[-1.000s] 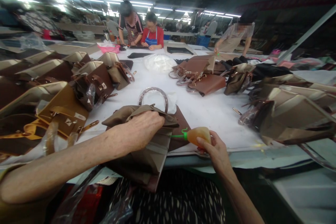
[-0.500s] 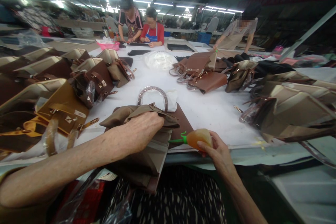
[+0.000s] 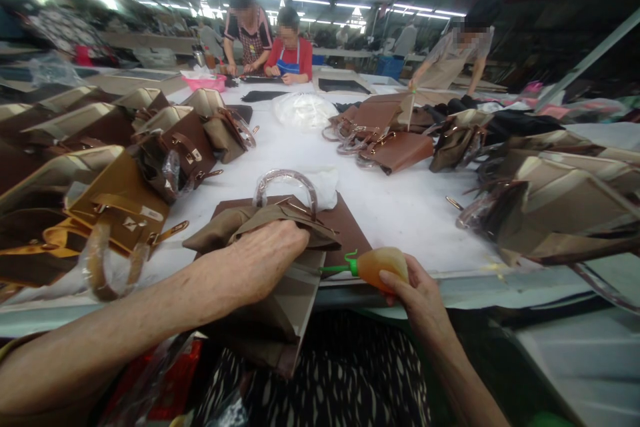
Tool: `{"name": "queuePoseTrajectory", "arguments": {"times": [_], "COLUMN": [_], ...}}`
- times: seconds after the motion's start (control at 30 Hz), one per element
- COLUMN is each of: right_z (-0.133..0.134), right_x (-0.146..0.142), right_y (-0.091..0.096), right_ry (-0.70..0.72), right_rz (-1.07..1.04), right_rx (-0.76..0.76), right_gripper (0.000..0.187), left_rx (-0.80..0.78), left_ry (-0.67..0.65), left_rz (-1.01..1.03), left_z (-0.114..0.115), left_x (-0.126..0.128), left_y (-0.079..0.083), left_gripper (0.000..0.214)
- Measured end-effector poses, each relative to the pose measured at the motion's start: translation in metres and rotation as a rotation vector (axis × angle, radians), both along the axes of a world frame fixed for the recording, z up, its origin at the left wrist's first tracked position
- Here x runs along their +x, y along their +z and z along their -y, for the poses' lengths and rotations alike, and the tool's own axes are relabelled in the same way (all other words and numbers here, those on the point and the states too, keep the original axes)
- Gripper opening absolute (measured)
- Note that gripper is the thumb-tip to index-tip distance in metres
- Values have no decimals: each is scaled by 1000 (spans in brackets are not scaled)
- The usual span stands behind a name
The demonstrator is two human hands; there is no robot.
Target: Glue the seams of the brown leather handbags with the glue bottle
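Head view — left hand (image 3: 274,247) on bag (image 3: 273,307), right hand (image 3: 423,287) around bottle (image 3: 379,265)

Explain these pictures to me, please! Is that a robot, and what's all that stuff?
No robot here, just a person with two bare hands. Every picture comes from one camera worn on that person's head, looking forward and down, so you see what they see.

The left hand is curled over a brown bag. The right hand has a squeeze bottle in its grip, and its green spout points toward the bag.

On the white table are more bags, such as the mustard bag on the left. Farther back is a pink basin.
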State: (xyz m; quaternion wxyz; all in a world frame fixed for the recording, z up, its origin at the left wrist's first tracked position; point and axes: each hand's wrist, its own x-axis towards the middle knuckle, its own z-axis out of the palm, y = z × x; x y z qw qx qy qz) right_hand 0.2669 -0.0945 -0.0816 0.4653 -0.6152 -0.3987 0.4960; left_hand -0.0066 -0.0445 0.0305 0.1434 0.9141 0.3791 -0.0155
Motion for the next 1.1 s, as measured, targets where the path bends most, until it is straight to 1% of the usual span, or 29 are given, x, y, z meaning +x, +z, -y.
{"name": "queuePoseTrajectory", "arguments": {"times": [0.2, 0.4, 0.53, 0.73, 0.93, 1.1], "right_z": [4, 8, 9, 12, 14, 19], "right_x": [-6, -6, -4, -4, -8, -9], "right_y": [1, 6, 9, 5, -4, -7], "right_ry": [18, 54, 90, 49, -28, -25], "right_rz": [5, 25, 10, 16, 24, 24], "right_rx": [-4, 4, -32, -68, -47, -61], "right_gripper": [46, 45, 44, 43, 45, 45], "left_rx": [15, 3, 12, 51, 76, 89], "left_ry": [-8, -22, -43, -44, -66, -75], "left_rz": [49, 36, 48, 45, 36, 49], "left_z": [4, 8, 11, 13, 15, 16], "left_x": [-8, -6, -8, -11, -11, -11], "left_y": [-10, -6, -8, -12, -13, -13], "left_gripper": [31, 33, 35, 34, 37, 37]}}
